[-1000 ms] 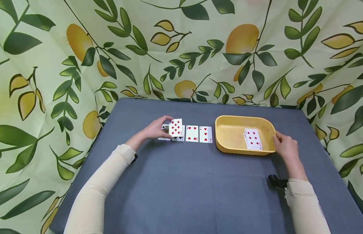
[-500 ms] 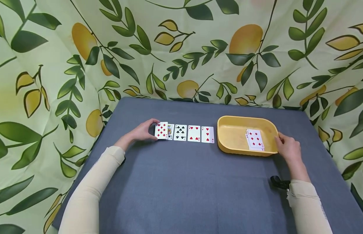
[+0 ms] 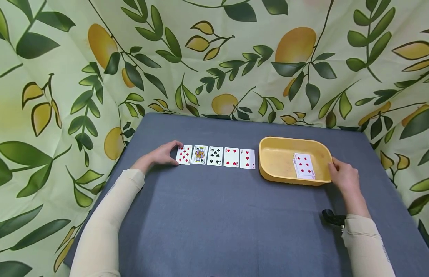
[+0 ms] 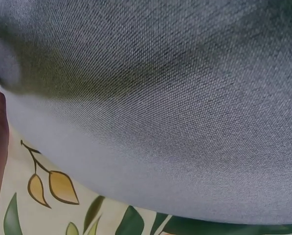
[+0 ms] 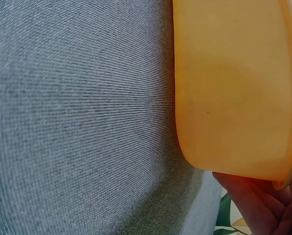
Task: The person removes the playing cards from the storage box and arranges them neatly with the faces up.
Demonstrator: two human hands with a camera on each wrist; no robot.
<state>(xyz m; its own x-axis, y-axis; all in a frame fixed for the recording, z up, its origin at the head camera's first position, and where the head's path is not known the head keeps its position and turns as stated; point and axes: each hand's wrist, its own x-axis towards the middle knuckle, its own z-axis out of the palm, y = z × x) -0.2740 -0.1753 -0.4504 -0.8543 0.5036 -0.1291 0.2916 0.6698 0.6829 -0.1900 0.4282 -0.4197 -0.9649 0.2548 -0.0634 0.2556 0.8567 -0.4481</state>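
In the head view, my left hand (image 3: 162, 154) pinches the left edge of a diamonds playing card (image 3: 185, 154) between fingertips and thumb. That card sits at the left end of a straight face-up row. To its right come a king (image 3: 199, 154), a clubs card (image 3: 215, 156) and two hearts cards (image 3: 231, 157). At the right, my right hand (image 3: 344, 175) grips the right end of a yellow tray (image 3: 275, 159). Inside the tray lies a small stack of cards with a diamonds card (image 3: 305, 165) on top. The right wrist view shows fingers (image 5: 248, 198) under the tray's rim.
A grey-blue cloth (image 3: 214, 223) covers the table. Behind it and at the sides hangs a curtain (image 3: 187, 54) printed with leaves and lemons. The tray stands just right of the card row. A black wrist strap (image 3: 333, 218) sits on my right wrist.
My left hand has carried the diamonds card leftward, from above the clubs card past the king, and set it at the row's left end. My right hand keeps its grip on the tray.
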